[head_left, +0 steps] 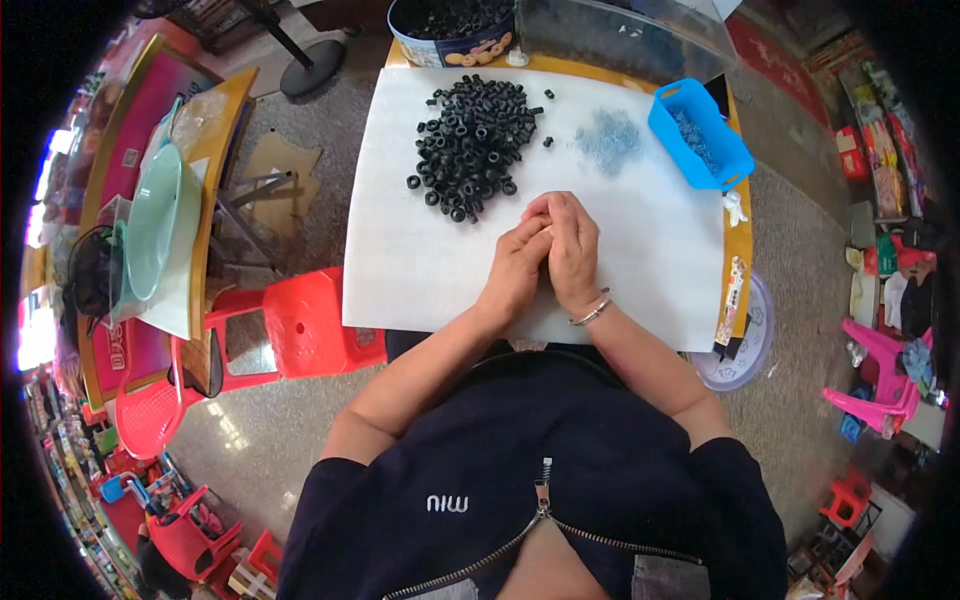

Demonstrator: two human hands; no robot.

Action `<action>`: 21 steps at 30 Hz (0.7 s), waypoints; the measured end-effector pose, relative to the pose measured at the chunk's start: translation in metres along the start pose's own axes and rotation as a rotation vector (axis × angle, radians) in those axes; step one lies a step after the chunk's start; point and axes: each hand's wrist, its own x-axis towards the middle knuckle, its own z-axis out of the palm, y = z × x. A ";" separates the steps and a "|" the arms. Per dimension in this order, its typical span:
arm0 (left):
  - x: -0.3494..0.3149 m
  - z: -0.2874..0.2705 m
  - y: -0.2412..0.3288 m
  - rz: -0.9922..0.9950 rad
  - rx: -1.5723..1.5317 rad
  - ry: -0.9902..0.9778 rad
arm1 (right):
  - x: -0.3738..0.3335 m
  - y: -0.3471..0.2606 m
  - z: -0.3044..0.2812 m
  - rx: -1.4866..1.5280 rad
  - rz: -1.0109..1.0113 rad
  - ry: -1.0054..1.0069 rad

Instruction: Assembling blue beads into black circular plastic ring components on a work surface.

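Note:
My left hand (515,266) and my right hand (574,255) are pressed together over the near middle of a white sheet (410,270) on the table. The fingers of both are closed and overlap, so whatever may lie between them is hidden. A bracelet circles my right wrist. Just beyond my hands, to the left, is a heap of small black ring-like and tubular parts (476,145). Two loose black parts lie right of it. Farther right spreads a thin pile of tiny bluish, shiny pieces (612,140). Similar pieces fill a blue plastic basket (738,170) at the far right corner.
A round tub (455,52) of black parts stands at the back edge, beside a clear-walled box (620,38). A red stool (305,322) is left of the table, and a side table holds a green basin (165,225). A lilac basin (757,335) sits low at right.

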 end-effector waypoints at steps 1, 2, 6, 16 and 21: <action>0.000 -0.002 0.005 -0.063 -0.028 -0.007 | 0.002 -0.003 -0.002 -0.001 0.010 -0.026; 0.000 -0.003 0.010 -0.082 -0.160 -0.071 | 0.002 -0.009 -0.007 0.094 0.117 -0.077; -0.011 -0.016 0.024 -0.158 -0.438 -0.205 | -0.003 -0.036 -0.022 0.134 0.127 -0.258; -0.025 -0.014 0.033 -0.104 -0.416 -0.280 | -0.010 -0.049 -0.026 -0.170 -0.083 -0.325; -0.031 -0.004 0.045 -0.085 -0.351 -0.216 | -0.010 -0.056 -0.027 0.023 0.091 -0.291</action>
